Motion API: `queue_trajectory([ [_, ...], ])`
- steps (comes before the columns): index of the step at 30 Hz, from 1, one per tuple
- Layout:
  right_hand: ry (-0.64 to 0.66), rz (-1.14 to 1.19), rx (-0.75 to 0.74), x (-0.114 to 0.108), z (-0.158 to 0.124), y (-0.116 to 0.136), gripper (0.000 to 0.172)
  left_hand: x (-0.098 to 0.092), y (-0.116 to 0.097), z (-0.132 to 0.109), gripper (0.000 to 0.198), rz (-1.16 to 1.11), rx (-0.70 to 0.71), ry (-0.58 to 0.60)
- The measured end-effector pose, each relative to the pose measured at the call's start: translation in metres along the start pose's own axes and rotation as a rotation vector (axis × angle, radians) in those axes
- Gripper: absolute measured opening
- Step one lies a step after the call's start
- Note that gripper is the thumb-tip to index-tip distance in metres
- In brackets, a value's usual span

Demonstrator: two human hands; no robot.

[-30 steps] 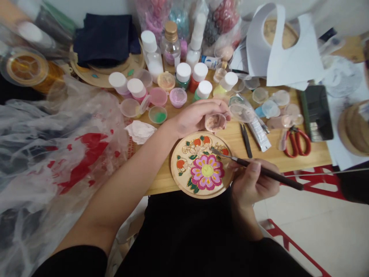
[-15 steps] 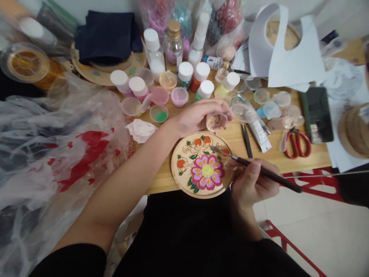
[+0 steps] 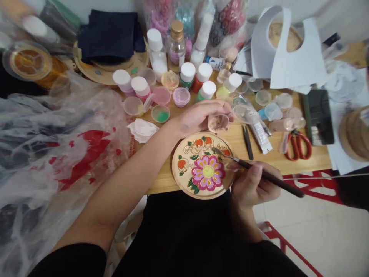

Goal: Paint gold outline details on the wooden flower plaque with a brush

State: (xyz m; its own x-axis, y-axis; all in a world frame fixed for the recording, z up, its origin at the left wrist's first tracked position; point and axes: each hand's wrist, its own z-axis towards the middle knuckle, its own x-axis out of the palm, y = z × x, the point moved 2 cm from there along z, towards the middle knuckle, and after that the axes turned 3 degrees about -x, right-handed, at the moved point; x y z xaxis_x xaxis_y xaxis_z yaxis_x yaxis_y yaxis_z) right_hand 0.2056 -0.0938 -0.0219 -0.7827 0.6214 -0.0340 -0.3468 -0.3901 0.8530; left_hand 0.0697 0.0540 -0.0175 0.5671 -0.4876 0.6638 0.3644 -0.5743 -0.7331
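Note:
A round wooden plate (image 3: pixel 179 183) with a raised gold-outlined design lies at the table's front edge. Its big pink flower (image 3: pixel 208 173), green leaves and orange fruits are coloured in. My right hand (image 3: pixel 255 184) grips a palette knife (image 3: pixel 268 177) by its dark handle, the thin metal blade over the plate's upper right part. Some fingers of that hand are beside the plate's right rim. Just beyond the plate, my left hand (image 3: pixel 201 115) is closed around a small clear cup (image 3: pixel 218 123) of beige-pink paste, tilted toward me.
Black tweezers (image 3: pixel 247 142), a white tube (image 3: pixel 261 132) and red-handled pliers (image 3: pixel 298 145) lie to the right, near a phone (image 3: pixel 318 117). Small paint cups and white-capped bottles (image 3: pixel 187 75) stand behind my left hand. Crumpled tissue (image 3: pixel 142 130) and plastic bags (image 3: pixel 86 154) are on the left.
The whole view has shifted slightly. Both hands keep their holds, and the knife's blade stays over almost the same part of the plate.

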Motion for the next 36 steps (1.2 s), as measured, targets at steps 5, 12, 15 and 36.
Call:
queue_trajectory([
  [5,-0.007,0.013,-0.01,-0.0008,0.0002,0.0002,0.004,0.001,0.0,-0.0008,0.017,-0.031,0.011,-0.003],
  [12,-0.015,-0.034,0.008,-0.0016,-0.0003,-0.0002,0.007,0.0017,-0.0005,-0.0007,0.016,-0.038,0.013,-0.01],
  [15,-0.042,-0.07,-0.007,-0.0011,-0.0004,-0.0012,0.01,0.0007,0.0007,0.0003,0.016,-0.051,0.025,0.003],
  [36,-0.008,-0.066,0.03,0.0008,0.0024,0.0037,0.012,-0.001,0.0012,-0.0002,0.019,-0.02,0.035,0.015],
])
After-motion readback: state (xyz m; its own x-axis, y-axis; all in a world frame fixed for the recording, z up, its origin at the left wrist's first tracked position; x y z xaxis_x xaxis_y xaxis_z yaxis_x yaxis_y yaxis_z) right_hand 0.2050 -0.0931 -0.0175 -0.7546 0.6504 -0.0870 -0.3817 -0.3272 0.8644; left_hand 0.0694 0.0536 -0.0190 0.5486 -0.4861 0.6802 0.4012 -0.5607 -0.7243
